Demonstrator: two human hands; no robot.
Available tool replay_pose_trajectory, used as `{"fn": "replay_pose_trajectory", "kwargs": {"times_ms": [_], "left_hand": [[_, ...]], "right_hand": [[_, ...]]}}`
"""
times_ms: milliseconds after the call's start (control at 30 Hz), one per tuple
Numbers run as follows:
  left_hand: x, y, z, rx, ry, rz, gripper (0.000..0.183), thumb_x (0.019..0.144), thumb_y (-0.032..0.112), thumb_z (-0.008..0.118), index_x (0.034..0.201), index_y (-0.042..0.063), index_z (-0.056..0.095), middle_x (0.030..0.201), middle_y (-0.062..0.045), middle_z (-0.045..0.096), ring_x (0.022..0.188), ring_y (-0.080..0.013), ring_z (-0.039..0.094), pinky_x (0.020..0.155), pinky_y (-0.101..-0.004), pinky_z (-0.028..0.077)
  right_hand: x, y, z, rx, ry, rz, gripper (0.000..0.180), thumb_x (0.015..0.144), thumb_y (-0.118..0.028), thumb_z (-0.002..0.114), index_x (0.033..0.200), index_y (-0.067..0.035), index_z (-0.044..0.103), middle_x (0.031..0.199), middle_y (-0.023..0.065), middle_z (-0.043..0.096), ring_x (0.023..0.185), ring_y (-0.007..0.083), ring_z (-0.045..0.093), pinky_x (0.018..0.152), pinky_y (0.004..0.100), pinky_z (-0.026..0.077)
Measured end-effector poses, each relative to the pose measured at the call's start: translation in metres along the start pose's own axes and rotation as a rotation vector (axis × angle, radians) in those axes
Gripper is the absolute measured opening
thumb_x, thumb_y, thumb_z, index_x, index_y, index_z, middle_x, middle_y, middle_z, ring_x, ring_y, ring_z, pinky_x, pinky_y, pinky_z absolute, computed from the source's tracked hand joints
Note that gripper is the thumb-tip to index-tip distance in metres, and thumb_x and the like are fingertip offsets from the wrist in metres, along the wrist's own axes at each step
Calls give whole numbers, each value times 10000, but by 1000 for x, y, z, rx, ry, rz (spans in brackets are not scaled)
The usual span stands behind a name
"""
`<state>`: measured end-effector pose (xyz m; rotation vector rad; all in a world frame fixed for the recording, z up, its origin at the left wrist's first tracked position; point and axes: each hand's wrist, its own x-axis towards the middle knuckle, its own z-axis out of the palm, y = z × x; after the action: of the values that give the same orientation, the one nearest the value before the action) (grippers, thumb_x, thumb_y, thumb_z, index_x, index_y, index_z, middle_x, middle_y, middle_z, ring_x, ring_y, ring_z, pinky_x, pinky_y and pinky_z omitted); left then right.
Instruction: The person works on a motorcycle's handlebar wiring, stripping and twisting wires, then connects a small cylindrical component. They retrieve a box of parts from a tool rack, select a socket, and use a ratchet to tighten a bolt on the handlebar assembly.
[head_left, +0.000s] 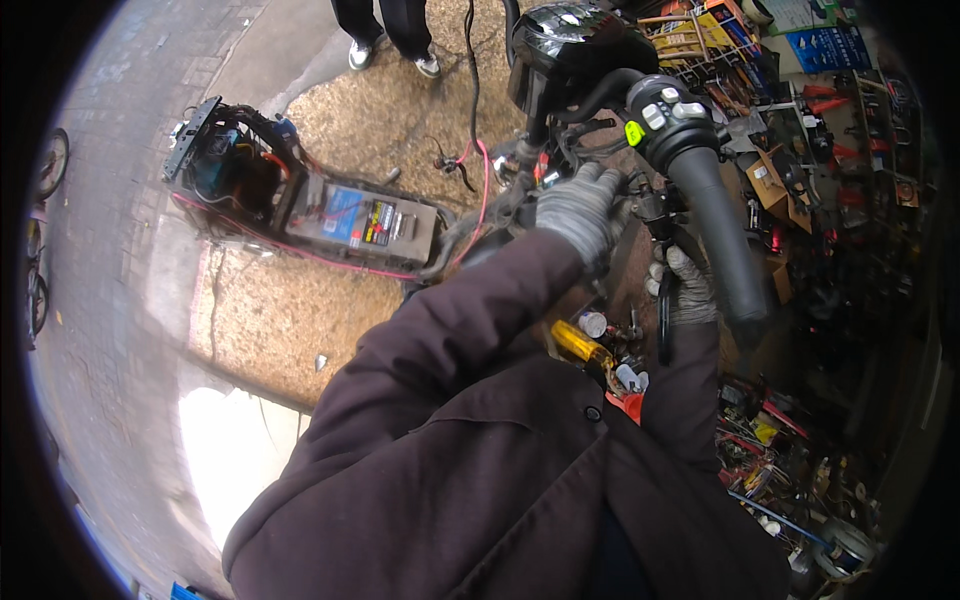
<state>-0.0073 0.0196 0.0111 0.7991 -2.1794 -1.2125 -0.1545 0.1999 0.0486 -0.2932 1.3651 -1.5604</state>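
Observation:
Both my hands wear grey knit work gloves. A black brake lever assembly (654, 208), with its lever (664, 319) pointing down toward me, is below the handlebar. My right hand (684, 281) is closed around its lower part, beside the lever. To the left, my left hand (581, 206) has its fingers curled at the cables near the assembly; what lies under them is hidden. Above and right is a handlebar grip (720, 232) with a switch pod (671, 116) bearing white and green buttons. The black headlight unit (577, 45) stands beyond my left hand.
The stripped scooter frame (442, 247) holds a labelled battery (367, 219), with a pink cable (484, 187) looping beside it. A person's shoes (427, 65) are at the top. A yellow-handled tool (577, 343) lies below my hands. Cluttered parts (772, 450) and a cardboard box (776, 187) fill the right.

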Motion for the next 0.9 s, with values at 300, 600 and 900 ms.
{"fn": "replay_pose_trajectory", "kwargs": {"times_ms": [300,600,900], "left_hand": [[2,-8,45,-36,246,127,281,806,287,615,1033,125,593,1012,-142,575,857,-340,611,733,-437,501],[-4,4,69,-556,287,-132,159,903,63,567,1049,1,571,967,-91,623,890,-134,586,796,-254,487],[5,-7,79,-1407,422,-302,226,880,-40,540,1104,-11,546,1040,-114,619,968,-175,587,854,-274,499]], "right_hand": [[0,-8,12,166,-106,23,466,805,-166,707,1206,-29,513,912,55,627,696,134,621,530,261,514],[14,-7,-2,390,-323,-55,635,744,-144,774,1293,-46,470,985,73,622,776,172,631,597,276,556],[19,-15,-17,205,-379,48,648,717,-13,737,1305,-82,474,1148,38,572,1004,140,568,851,279,510]]}}
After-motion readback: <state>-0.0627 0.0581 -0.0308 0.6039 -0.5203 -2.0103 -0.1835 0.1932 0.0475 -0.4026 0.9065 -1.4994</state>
